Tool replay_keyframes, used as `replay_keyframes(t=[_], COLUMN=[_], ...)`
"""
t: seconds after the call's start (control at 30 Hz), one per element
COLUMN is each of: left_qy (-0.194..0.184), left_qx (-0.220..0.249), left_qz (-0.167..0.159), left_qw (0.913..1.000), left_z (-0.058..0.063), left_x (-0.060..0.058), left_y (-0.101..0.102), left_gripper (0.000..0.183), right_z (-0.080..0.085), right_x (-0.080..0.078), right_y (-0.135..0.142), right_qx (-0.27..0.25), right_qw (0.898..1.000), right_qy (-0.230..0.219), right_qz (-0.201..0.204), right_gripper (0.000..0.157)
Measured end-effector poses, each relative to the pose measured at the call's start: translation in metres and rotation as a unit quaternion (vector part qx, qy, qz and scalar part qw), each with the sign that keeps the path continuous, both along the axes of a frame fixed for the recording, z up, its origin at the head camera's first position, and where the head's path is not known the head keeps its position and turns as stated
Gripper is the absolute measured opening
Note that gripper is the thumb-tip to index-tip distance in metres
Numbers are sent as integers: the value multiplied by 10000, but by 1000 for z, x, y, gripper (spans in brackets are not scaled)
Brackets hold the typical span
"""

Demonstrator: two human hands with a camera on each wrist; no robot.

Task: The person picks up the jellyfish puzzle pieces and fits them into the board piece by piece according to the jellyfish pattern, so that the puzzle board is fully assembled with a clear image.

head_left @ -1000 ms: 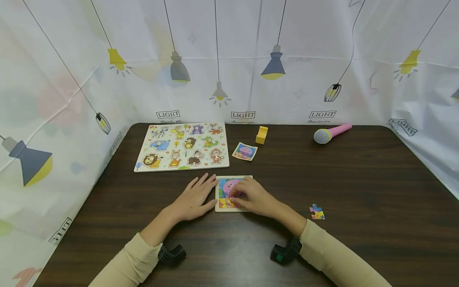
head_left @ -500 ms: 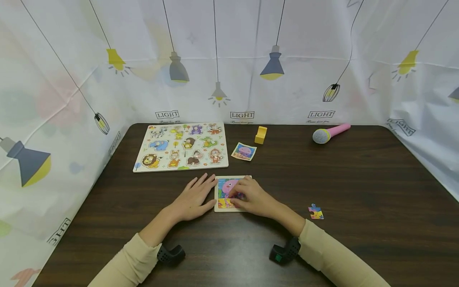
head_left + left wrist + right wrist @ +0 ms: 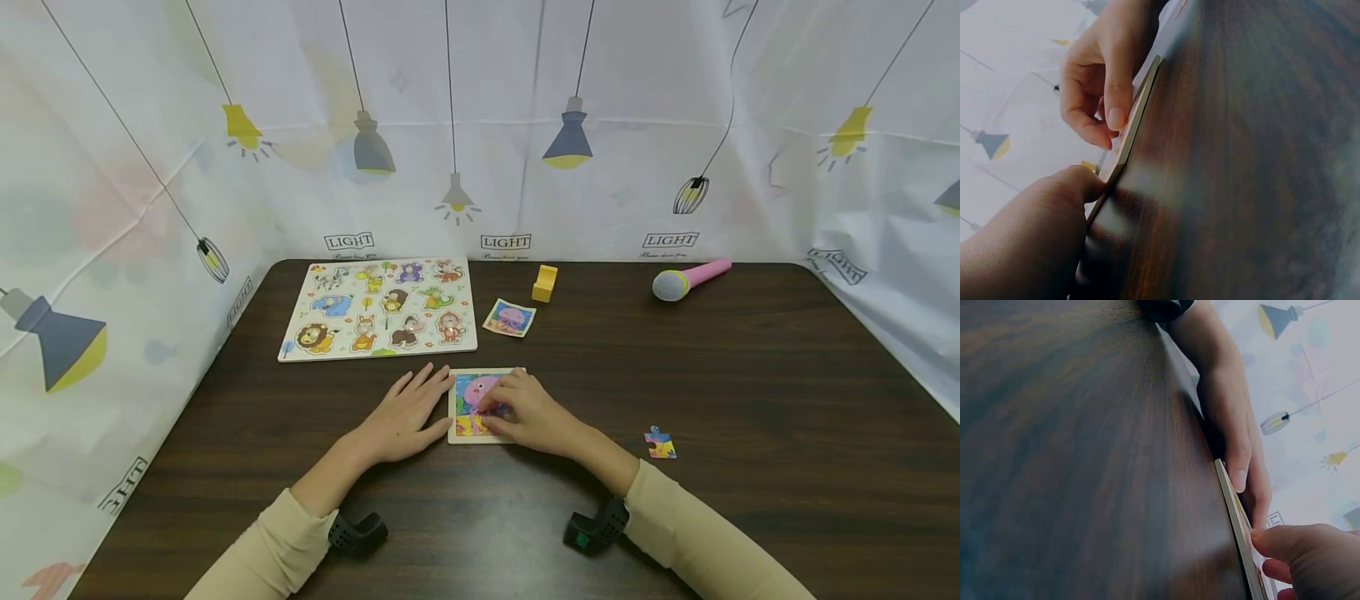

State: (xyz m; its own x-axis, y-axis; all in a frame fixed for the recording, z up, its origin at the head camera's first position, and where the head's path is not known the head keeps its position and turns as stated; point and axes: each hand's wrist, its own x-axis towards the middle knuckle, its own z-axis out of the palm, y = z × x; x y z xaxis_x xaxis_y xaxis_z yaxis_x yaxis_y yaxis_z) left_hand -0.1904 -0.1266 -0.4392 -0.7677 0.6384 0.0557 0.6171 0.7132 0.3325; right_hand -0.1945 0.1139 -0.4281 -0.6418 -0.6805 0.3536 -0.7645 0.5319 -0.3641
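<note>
A small jigsaw puzzle board (image 3: 480, 441) with a pale frame and a pink octopus picture lies in front of the person. The left hand (image 3: 405, 421) rests flat on the table with fingers spread, its fingertips and thumb against the board's left edge. Over the board's right half, the right hand (image 3: 536, 417) bends its fingers down and pinches a puzzle piece at the picture's surface, mostly hidden by thumb and fingers. In the left wrist view, the right thumb (image 3: 1116, 115) points down at the board. A loose puzzle piece (image 3: 662, 443), blue and yellow, lies right of the right forearm.
A larger animal puzzle board (image 3: 382, 308) lies at the back left. Near it are a small octopus picture card (image 3: 510, 317) and a yellow block (image 3: 544, 283). A pink toy microphone (image 3: 690, 279) sits at the back right, before a printed white curtain (image 3: 622, 50).
</note>
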Motion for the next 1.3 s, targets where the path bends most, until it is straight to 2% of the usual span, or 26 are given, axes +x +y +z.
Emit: replay_keyframes(t=[0.3, 0.5, 0.73, 1.0, 1.3], left_qy=[102, 97, 94, 75, 89], left_qx=[6, 6, -21, 1, 21], left_qz=[-32, -42, -26, -9, -24], left_qw=[9999, 9999, 10000, 10000, 10000], left_z=[0, 0, -2, -3, -2], left_x=[0, 1, 1, 1, 1], left_y=[-1, -1, -1, -1, 0], left_gripper=[62, 62, 62, 63, 63], right_z=[10, 10, 9, 14, 13], right_x=[5, 7, 11, 22, 32], right_y=[15, 31, 54, 83, 123], right_qx=[-41, -84, -58, 63, 154], right_qw=[9999, 9998, 9993, 9959, 9939], right_qy=[-114, -169, -216, -533, -453], right_qz=[16, 8, -285, -723, -991], right_gripper=[12, 13, 18, 31, 38])
